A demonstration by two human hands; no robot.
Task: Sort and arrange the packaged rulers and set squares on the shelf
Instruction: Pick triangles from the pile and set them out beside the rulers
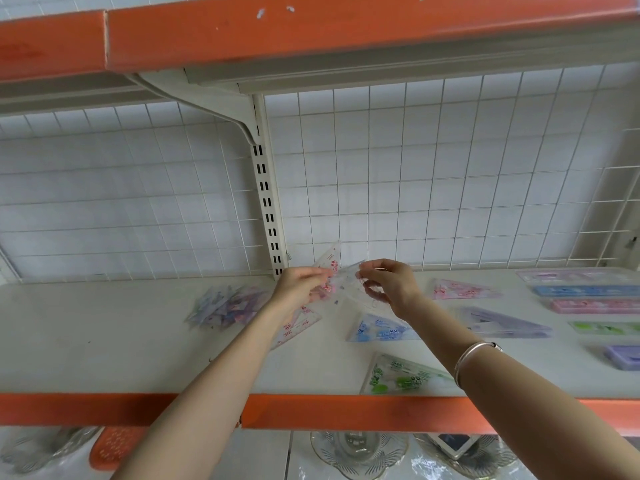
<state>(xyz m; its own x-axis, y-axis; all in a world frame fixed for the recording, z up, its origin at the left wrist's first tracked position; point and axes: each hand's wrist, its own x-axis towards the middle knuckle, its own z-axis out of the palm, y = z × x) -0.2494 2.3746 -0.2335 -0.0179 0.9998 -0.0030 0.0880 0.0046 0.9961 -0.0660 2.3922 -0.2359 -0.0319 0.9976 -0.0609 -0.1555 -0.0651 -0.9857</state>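
Both hands are raised over the white shelf (104,341) near its back. My left hand (299,285) grips a clear packaged set square with red print (329,261), whose tip points up against the wire grid. My right hand (391,285) pinches a second clear packaged set square (349,282) by its upper edge. The two packs overlap between the hands. On the shelf lie a pink set square pack (464,291), a blue one (381,330), a purple one (502,322) and a green one (405,375). Ruler packs (585,291) are lined up at the right.
A heap of small mixed packs (228,306) lies left of my left hand. Another red-printed set square (298,327) lies under my left wrist. Orange shelf edges (311,410) run in front and above. A wire grid (415,185) backs the shelf. Glass dishes (356,452) sit on the level below.
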